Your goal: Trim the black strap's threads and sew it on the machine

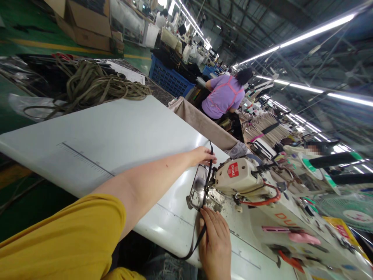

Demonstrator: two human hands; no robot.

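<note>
A narrow black strap runs across the metal plate of a sewing machine, passing close to the needle area. My left hand reaches past the machine head, its fingers closed on the strap near the far end. Nearer to me, my right hand rests on the table with the strap running under its fingers and out beside the thumb. The hand holds it there, fingers close together. From there the strap's tail curves over the table's front edge, toward my lap.
The white table carries printed rulers. A heap of olive webbing lies at its far left. Beyond stand a fabric-lined bin, a blue crate and a seated person in purple. Pink-handled snips lie on the machine.
</note>
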